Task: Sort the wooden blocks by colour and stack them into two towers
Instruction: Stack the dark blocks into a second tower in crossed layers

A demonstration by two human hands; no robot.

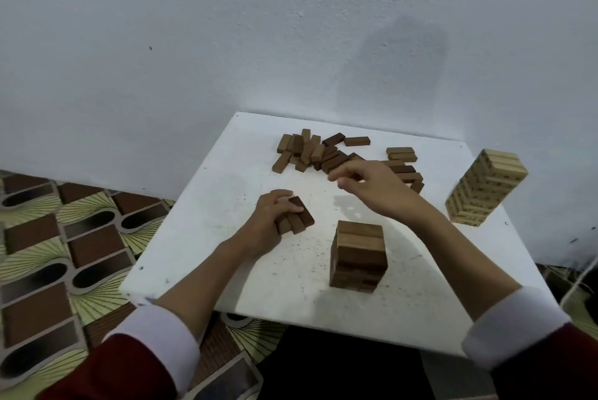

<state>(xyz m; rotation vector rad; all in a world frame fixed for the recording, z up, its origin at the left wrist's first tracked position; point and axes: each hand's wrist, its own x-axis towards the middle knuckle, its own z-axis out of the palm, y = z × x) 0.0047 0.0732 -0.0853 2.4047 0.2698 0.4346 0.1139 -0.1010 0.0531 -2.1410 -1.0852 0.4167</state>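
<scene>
1. Here, a small set of three dark brown blocks is seen lying side by side on the white table, at its left-centre; the set is gripped by the left hand, whose fingers are curled over the blocks' far ends while the thumb is laid across their top.
2. The right hand is held over the table's middle, just in front of the loose pile of blocks; its fingers are loosely curled and its fingertips are blurred, so whether anything is pinched cannot be told.
3. The loose pile is spread along the far edge of the table, beyond both hands; lighter and darker brown pieces are mixed in it, some overlapping; a few more blocks are laid just right of the right hand, partly hidden by it.
4. A short brown tower is stood near the front of the table, between the two forearms and apart from both hands.
5. A taller pale tower is stood at the right edge of the table, leaning in this wide view, well right of the right hand.
6. Red sleeves with white cuffs are seen at the bottom; a patterned floor is visible at the left; a pale wall is seen behind.
</scene>
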